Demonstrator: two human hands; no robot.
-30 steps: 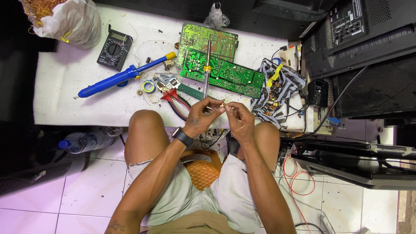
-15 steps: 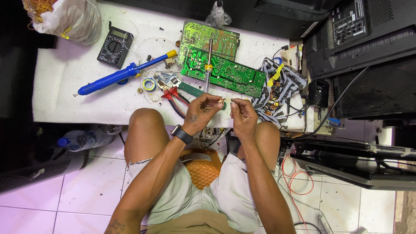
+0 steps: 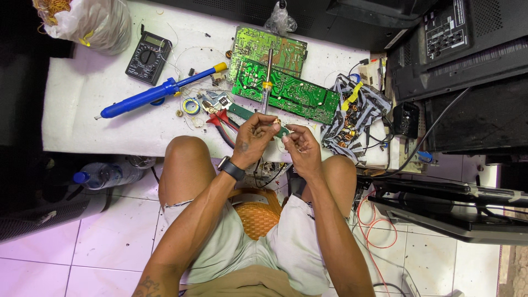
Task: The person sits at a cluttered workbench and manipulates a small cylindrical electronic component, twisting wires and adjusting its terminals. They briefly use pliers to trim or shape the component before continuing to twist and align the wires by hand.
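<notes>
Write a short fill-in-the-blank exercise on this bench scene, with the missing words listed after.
1. Both hands pinch a small part at the ____ edge of the bench.
2. A soldering iron lies across the ____ circuit boards.
3. The left hand has a ____ on its wrist.
4. The black multimeter lies beside the ____ desoldering pump.

Missing words: near; green; watch; blue

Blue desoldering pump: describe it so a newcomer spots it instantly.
Start at the white table, then its left half below the black multimeter. The desoldering pump lies there slantwise, left of the green circuit boards. It is the only long blue tube, with a yellow tip pointing toward the boards.
</notes>
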